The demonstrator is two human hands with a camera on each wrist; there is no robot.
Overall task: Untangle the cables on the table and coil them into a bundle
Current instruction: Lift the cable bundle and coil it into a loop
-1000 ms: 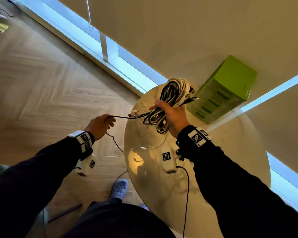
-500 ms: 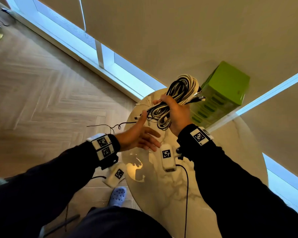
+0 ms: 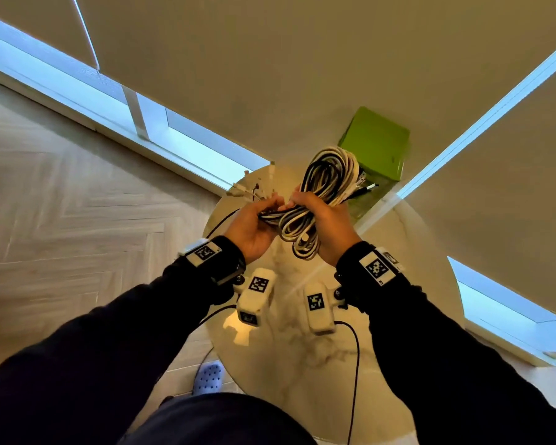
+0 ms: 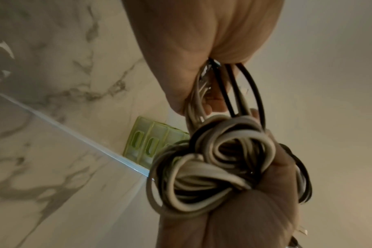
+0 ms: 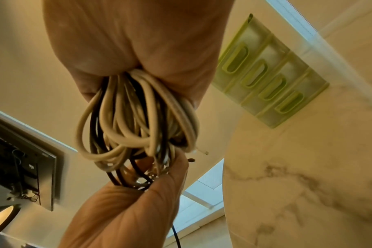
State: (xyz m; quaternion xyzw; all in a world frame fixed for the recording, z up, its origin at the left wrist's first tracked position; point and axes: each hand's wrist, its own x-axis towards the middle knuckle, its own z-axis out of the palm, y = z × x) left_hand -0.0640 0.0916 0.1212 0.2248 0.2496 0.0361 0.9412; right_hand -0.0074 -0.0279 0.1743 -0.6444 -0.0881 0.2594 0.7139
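Note:
A coiled bundle of white and black cables (image 3: 331,175) is held above the round marble table (image 3: 302,364). My right hand (image 3: 318,213) grips the bundle round its middle, with loops sticking out above and below the fist. My left hand (image 3: 257,216) is right beside it and pinches several black and white strands at the bundle's lower left. In the left wrist view the bundle (image 4: 212,159) sits in my right hand (image 4: 244,218). In the right wrist view the loops (image 5: 138,117) hang between both hands. A thin black cable (image 3: 220,221) trails from my left hand over the table's left edge.
A green slotted box (image 3: 376,142) stands at the table's far edge, just behind the bundle. Small loose white cable ends (image 3: 254,187) lie on the far left of the tabletop. Wooden floor (image 3: 77,220) lies to the left, and my shoe (image 3: 209,377) shows below the table edge.
My left hand let go of the stretched black cable out to the left, swung in and took hold of the bundle's strands next to my right hand. The right hand kept its grip.

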